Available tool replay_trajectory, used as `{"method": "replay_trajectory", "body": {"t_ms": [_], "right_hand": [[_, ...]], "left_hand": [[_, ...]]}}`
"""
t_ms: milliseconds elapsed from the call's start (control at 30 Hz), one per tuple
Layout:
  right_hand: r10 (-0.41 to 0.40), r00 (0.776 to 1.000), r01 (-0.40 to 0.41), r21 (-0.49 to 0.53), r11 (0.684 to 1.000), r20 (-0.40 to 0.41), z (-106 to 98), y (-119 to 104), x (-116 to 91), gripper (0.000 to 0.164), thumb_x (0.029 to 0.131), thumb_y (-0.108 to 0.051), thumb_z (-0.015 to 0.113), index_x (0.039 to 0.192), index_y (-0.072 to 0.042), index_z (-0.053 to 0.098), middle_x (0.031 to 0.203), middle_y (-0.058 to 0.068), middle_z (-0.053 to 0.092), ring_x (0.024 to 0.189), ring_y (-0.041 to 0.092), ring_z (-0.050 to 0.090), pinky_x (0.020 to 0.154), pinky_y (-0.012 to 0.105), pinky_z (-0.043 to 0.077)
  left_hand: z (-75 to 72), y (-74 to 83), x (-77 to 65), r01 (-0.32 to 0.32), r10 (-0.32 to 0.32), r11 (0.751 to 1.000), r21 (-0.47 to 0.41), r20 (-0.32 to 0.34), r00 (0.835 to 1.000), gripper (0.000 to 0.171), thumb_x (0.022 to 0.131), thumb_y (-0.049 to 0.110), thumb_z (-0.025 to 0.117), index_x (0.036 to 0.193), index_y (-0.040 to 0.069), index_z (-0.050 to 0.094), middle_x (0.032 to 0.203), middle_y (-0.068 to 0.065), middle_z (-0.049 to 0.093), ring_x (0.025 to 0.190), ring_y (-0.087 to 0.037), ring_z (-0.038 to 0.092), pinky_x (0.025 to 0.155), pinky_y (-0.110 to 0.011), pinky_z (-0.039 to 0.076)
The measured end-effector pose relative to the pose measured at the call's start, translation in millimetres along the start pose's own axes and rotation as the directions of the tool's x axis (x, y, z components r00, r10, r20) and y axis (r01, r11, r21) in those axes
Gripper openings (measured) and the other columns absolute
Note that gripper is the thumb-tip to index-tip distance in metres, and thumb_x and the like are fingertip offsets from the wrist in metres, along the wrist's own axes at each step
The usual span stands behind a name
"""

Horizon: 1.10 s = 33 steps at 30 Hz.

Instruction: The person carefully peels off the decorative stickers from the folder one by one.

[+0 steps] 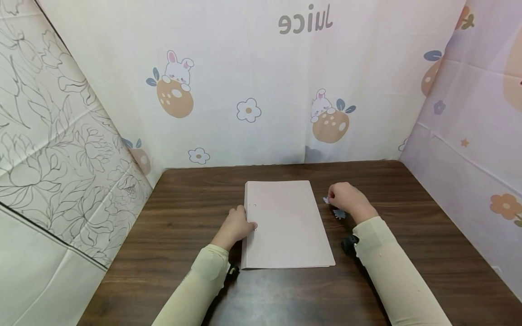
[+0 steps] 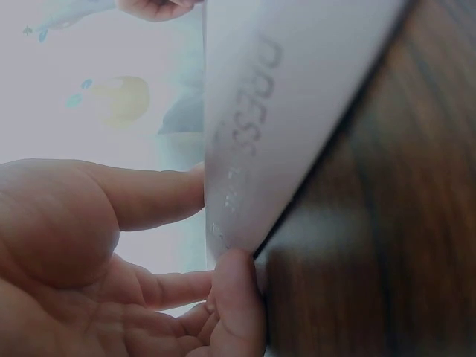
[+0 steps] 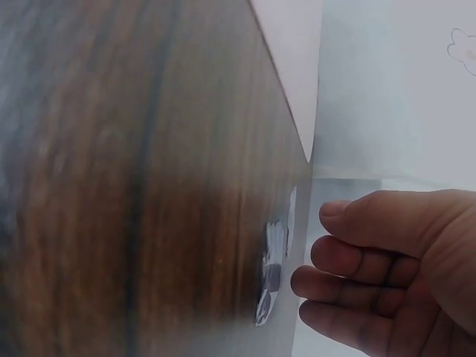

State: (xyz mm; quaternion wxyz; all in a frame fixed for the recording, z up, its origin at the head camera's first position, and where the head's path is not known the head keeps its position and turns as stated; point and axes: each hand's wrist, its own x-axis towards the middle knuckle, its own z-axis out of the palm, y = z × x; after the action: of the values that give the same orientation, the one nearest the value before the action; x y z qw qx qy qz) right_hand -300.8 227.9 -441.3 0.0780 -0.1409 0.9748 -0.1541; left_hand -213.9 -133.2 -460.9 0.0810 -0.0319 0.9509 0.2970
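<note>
A white booklet (image 1: 290, 226) lies closed on the wooden table, with two small round marks near its left edge. My left hand (image 1: 236, 225) grips that edge, thumb on the cover and fingers against the spine. Faint lettering runs along the spine (image 2: 245, 141) in the left wrist view. To the right of the booklet, my right hand (image 1: 346, 199) hovers with loosely curled fingers and nothing between them. Just under it lie two small pale cut-out pieces, one bluish piece (image 1: 339, 213) and one whiter piece (image 1: 326, 199), partly covered by the hand.
Dark wood-grain tabletop (image 1: 183, 203) surrounds the booklet. A printed curtain (image 1: 248, 136) with rabbits and fruit stands at the table's back edge, and further patterned cloths hang at left and right. Each wrist carries a small black camera (image 1: 350, 244) below the sleeve cuff.
</note>
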Motion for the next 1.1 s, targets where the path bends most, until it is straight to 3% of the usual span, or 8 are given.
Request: {"method": "replay_trajectory", "body": {"t_ms": [367, 767, 1100], "right_hand": [[0.013, 1.000, -0.013, 0.017, 1.000, -0.011, 0, -8, -5, 0.016, 0.101, -0.019, 0.062, 0.092, -0.009, 0.071, 0.079, 0.003, 0.065, 0.063, 0.018, 0.056, 0.058, 0.034, 0.046], [0.003, 0.999, -0.002, 0.009, 1.000, -0.033, 7, -17, -8, 0.018, 0.101, -0.024, 0.063, 0.100, -0.010, 0.075, 0.088, 0.002, 0.070, 0.069, 0.016, 0.059, 0.067, 0.040, 0.052], [-0.007, 1.000, 0.007, 0.004, 1.000, -0.012, 11, -24, -9, 0.014, 0.100, -0.020, 0.064, 0.101, -0.010, 0.074, 0.088, 0.003, 0.069, 0.064, 0.016, 0.058, 0.061, 0.036, 0.049]], "left_hand": [[-0.2, 0.7, -1.2, 0.010, -0.010, 1.000, 0.008, -0.001, 1.000, 0.066, 0.090, 0.028, 0.077, 0.137, -0.009, 0.049, 0.123, -0.029, 0.054, 0.104, -0.037, 0.064, 0.087, -0.049, 0.056], [-0.4, -1.3, -0.5, 0.011, -0.011, 1.000, 0.006, 0.001, 1.000, 0.067, 0.091, 0.029, 0.077, 0.137, -0.009, 0.049, 0.124, -0.029, 0.054, 0.106, -0.038, 0.063, 0.089, -0.050, 0.056], [-0.6, 1.9, -2.6, 0.022, -0.022, 1.000, 0.000, 0.010, 1.000, 0.069, 0.091, 0.030, 0.077, 0.138, -0.012, 0.048, 0.126, -0.032, 0.053, 0.107, -0.040, 0.063, 0.089, -0.052, 0.055]]}}
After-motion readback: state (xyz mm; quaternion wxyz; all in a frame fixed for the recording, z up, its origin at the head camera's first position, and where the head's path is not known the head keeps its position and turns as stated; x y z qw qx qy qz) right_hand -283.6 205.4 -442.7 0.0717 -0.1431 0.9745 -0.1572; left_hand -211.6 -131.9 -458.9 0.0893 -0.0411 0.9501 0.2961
